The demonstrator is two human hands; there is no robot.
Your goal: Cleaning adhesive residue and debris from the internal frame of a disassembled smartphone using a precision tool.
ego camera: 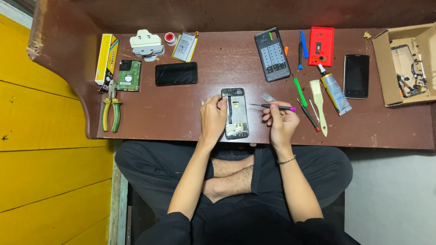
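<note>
Bench inventory, L to R, head view.

- Yellow box (106, 58), standing on edge at far L; hard drive (129, 75) just beside it; pliers (111, 110), yellow/green grips, nearer the bench's front edge.
- White clamp-like gadget (146, 44), small red-and-white roll (170, 38), flat battery pack (185, 46) along back edge; dark phone w/ cracked glass (176, 74) in front of them.
- Left hand (213, 117): fingers curled together against L edge of opened phone (235, 113), steadying it. Phone lies flat, mid-bench near front edge, back cover off, internals exposed.
- Right hand (282, 121): fingertips pinched on thin screwdriver (274, 107), pink cap end, tip pointing L toward the phone, just short of it. Small metal blade (269, 97) beside it.
- Grey back cover (272, 54), inner side up, well apart at back – judged to be the piece already removed.
- Blue pry tool (304, 44), green pry tool (299, 92), red-handled driver (309, 117), brush (319, 105), glue tube (335, 92).
- Red phone shell (321, 46); black phone (356, 76); cardboard box (399, 63) w/ parts, far R.

Progress (judgement): opening done; inside work on board underway; whether any screws are out – cannot tell. Reassembly not begun.
</note>
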